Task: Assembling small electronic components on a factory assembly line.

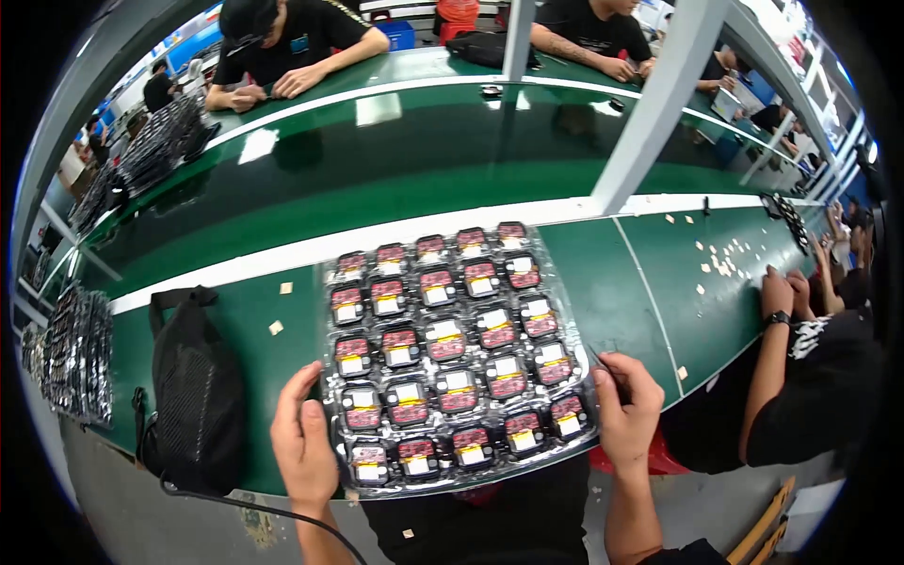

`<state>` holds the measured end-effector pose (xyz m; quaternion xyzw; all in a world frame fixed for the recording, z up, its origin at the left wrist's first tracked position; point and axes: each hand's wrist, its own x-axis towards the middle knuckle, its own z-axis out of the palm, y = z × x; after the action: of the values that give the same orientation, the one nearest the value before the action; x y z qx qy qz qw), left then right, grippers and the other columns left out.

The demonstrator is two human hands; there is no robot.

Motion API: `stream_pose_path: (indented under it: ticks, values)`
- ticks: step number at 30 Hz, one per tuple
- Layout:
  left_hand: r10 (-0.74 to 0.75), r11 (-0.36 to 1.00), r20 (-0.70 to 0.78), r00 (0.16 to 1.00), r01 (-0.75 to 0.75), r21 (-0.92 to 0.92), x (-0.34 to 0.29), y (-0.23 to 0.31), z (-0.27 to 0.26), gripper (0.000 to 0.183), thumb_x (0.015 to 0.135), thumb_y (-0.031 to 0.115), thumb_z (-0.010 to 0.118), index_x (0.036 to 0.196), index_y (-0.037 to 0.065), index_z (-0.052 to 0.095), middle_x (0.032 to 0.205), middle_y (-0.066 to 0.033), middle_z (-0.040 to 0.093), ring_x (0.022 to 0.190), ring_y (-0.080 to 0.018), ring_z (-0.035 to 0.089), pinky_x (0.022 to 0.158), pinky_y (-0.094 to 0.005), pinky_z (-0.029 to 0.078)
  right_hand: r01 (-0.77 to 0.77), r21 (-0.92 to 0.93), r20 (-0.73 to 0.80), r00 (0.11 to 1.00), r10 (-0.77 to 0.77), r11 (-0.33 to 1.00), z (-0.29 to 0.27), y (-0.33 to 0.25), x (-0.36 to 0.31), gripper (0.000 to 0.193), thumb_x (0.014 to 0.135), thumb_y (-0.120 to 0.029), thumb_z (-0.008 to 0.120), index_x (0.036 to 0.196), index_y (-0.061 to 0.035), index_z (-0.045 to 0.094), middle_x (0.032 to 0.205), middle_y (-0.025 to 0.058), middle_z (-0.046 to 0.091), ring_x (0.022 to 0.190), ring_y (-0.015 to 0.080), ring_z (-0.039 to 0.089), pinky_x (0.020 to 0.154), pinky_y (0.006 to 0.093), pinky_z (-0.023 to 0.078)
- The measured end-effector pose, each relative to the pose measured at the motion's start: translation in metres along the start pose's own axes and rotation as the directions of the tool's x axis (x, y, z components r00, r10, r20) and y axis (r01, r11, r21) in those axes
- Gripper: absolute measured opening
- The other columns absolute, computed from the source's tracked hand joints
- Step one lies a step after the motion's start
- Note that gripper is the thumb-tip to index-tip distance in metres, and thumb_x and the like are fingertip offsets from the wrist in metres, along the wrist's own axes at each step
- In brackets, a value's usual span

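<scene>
A clear plastic blister tray [573, 331] lies in front of me at the near edge of the green bench, slightly tilted in view. Rows of small dark square electronic modules [446, 340], with red, white and yellow faces, sit in its pockets. My left hand [306, 450] grips the tray's near left edge, thumb on top. At the near right side, my right hand [629, 411] pinches the rim between thumb and curled fingers. The fingertips under the tray are hidden.
A black bag [196, 391] lies left of the tray, with a black cable crossing my left forearm. Stacked trays [80, 353] stand farther left. Small tan pieces [723, 259] are scattered rightward. A grey post [654, 118] rises beyond; co-workers sit across and at right.
</scene>
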<state>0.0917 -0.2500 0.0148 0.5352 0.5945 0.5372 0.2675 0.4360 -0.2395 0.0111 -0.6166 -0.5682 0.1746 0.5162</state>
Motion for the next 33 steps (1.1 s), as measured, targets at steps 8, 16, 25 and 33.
stream_pose_path:
  ticks: [8,16,25,33]
  values:
    - [0.021,1.000,0.002,1.000,-0.021,0.016,-0.002,-0.006,-0.002,0.040,0.112,0.021,0.042,0.135,-0.009,0.055,0.134,-0.0193,0.062,0.126,-0.0275,0.059,0.112,-0.0390,0.042,0.081,-0.038,0.024,0.997,-0.080,0.996,-0.003,0.001,-0.001,0.018,0.092,-0.001,0.073,0.110,0.0028,0.070,0.093,0.0156,0.074,0.078,0.0221,0.073,0.068,0.0308,0.056]
    - [0.027,1.000,0.008,1.000,-0.027,0.013,-0.004,-0.005,-0.003,0.040,0.111,0.020,0.042,0.135,-0.010,0.055,0.134,-0.0202,0.062,0.127,-0.0286,0.059,0.113,-0.0403,0.042,0.077,-0.051,0.044,0.996,-0.074,0.996,-0.003,-0.002,0.000,0.019,0.092,-0.001,0.073,0.111,0.0032,0.070,0.095,0.0162,0.074,0.080,0.0221,0.074,0.071,0.0308,0.057]
    - [0.010,1.000,0.023,1.000,-0.011,0.029,-0.003,-0.004,-0.003,0.039,0.112,0.019,0.042,0.135,-0.009,0.055,0.134,-0.0191,0.062,0.126,-0.0267,0.059,0.113,-0.0386,0.042,0.056,-0.040,0.044,0.998,-0.054,0.998,-0.003,-0.001,0.001,0.020,0.092,0.000,0.073,0.111,0.0037,0.070,0.096,0.0166,0.074,0.081,0.0227,0.074,0.072,0.0309,0.057]
    - [0.005,0.999,0.012,1.000,-0.005,0.035,-0.004,-0.005,-0.003,0.040,0.110,0.021,0.046,0.135,-0.009,0.056,0.133,-0.0193,0.063,0.125,-0.0274,0.060,0.111,-0.0391,0.043,0.062,-0.067,0.058,0.997,-0.058,0.996,-0.005,-0.002,-0.001,0.018,0.093,0.003,0.071,0.111,0.0069,0.069,0.095,0.0124,0.075,0.085,0.0138,0.072,0.075,0.0255,0.056]
